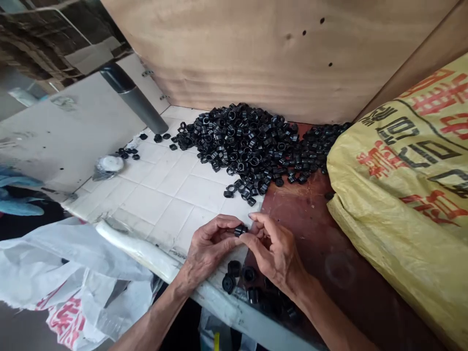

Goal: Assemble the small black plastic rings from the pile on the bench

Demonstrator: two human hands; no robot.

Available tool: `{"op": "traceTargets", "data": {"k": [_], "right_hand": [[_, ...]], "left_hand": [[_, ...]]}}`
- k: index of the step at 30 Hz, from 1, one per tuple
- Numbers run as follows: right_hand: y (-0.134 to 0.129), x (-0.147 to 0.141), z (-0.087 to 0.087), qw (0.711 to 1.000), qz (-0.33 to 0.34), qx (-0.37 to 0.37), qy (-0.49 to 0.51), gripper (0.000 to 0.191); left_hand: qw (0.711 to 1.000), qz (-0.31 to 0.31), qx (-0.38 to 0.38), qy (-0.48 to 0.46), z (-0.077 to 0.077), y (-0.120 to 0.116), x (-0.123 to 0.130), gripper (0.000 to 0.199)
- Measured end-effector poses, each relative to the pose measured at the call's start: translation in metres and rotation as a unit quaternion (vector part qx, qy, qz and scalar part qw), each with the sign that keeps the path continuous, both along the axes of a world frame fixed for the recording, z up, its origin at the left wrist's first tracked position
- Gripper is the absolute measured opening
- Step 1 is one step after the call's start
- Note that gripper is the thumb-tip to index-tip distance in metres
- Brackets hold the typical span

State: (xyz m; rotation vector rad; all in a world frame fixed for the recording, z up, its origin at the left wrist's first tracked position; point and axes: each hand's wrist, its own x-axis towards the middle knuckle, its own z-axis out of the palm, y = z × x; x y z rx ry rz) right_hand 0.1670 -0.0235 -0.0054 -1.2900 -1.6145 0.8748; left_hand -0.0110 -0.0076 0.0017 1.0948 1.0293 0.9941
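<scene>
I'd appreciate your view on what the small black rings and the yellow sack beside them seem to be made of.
The small black rings look like moulded plastic, perhaps rubber: matt-to-satin, with crisp formed edges and soft highlights. The yellow sack looks like woven plastic, probably polypropylene: glossy, creased, and printed with red and black characters, though the weave is hard to see.

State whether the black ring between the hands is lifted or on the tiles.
Lifted: the black ring is pinched between left hand and right hand.
</scene>
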Motion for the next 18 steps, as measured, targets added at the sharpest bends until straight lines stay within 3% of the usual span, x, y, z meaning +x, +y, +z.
{"op": "traceTargets", "data": {"k": [4,9,11,15,18], "right_hand": [[0.001,0.001,-0.002,0.998,0.045,0.031,0.007,0.019],[-0.005,-0.007,0.0,0.996,-0.013,-0.07,0.045,0.013],[-0.008,-0.012,0.002,0.995,-0.025,-0.078,0.064,0.015],[-0.007,-0.015,0.015,0.999,0.003,-0.003,-0.032,0.017],[-0.005,-0.015,0.029,0.996,0.016,0.009,-0.087,0.018]], "left_hand": [[0.998,-0.023,-0.045,-0.035,-0.002,0.003,0.002,0.025],[0.994,-0.042,-0.06,-0.077,-0.001,0.003,0.0,0.03],[0.993,-0.055,-0.05,-0.089,0.001,-0.001,-0.003,0.032],[0.992,-0.057,-0.014,-0.112,0.002,-0.004,-0.008,0.033],[0.987,-0.079,0.01,-0.138,-0.003,-0.002,-0.009,0.034]]}}
